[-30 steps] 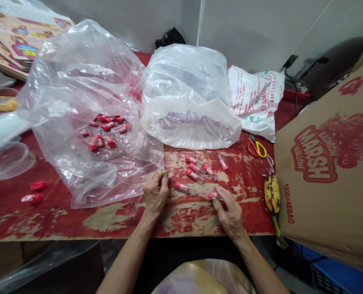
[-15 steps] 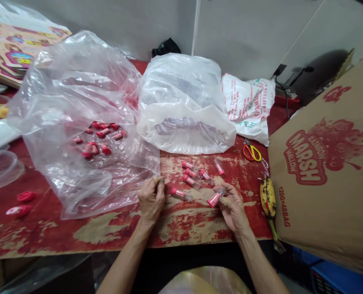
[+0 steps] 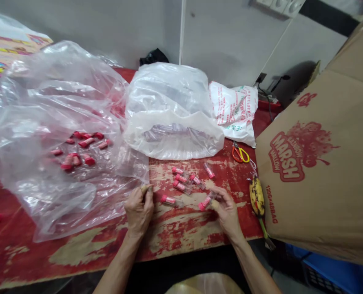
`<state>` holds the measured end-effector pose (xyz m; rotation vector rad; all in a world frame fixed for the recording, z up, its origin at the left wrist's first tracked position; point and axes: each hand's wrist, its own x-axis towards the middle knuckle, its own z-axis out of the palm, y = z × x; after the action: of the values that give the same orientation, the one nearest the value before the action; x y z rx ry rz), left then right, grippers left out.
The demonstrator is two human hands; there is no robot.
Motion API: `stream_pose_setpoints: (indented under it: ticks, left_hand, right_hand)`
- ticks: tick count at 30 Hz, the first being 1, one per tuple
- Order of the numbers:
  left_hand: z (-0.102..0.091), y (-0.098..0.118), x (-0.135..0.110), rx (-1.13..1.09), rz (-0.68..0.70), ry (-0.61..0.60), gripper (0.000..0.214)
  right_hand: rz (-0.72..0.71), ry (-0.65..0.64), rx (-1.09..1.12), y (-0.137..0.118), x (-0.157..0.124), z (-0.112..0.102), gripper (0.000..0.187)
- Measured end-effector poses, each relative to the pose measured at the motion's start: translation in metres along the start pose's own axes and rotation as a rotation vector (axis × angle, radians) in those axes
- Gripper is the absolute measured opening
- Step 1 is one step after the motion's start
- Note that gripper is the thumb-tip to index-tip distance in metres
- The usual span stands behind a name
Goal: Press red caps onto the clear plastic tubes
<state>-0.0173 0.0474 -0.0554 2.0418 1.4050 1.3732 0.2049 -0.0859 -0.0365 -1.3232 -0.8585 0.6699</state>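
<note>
My right hand (image 3: 230, 212) pinches a small clear tube with a red end (image 3: 204, 203) between thumb and fingers, low over the table. My left hand (image 3: 138, 212) rests closed on the table beside the edge of a large clear plastic bag (image 3: 74, 212); whatever its fingers hold is hidden. Between the hands lies a loose red-and-clear tube (image 3: 171, 200). Just behind it is a cluster of several similar tubes (image 3: 182, 187), with another tube (image 3: 209, 170) a little apart. Several red pieces (image 3: 88, 142) show in or under the clear bag.
A white plastic bag (image 3: 172, 94) holding clear tubes stands at the back, beside a printed white sack (image 3: 235, 110). Scissors (image 3: 240, 154) and a spotted banana (image 3: 256, 197) lie by a large cardboard box (image 3: 316, 196) on the right. The worn red table (image 3: 86, 249) ends close to me.
The view has turned, so most things appear farther left. My right hand still holds the tube, with its clear end now more covered by the fingers. My left hand stays closed.
</note>
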Motion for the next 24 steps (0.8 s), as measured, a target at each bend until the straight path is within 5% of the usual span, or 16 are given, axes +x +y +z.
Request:
stream_pose_setpoints:
  ticks: [9,18,24]
  left_hand:
    - [0.003,0.005,0.0,0.075,-0.101,0.006,0.015]
    - [0.001,-0.005,0.0,0.038,0.011,-0.002,0.02]
    - [-0.002,-0.006,0.0,0.07,0.008,-0.022,0.025]
  right_hand:
    - [0.08,0.053,0.047,0.002,-0.002,0.0,0.036]
    - [0.205,0.086,0.377,0.006,-0.001,0.001,0.03]
    - [0.217,0.107,0.359,0.008,-0.003,0.004,0.032]
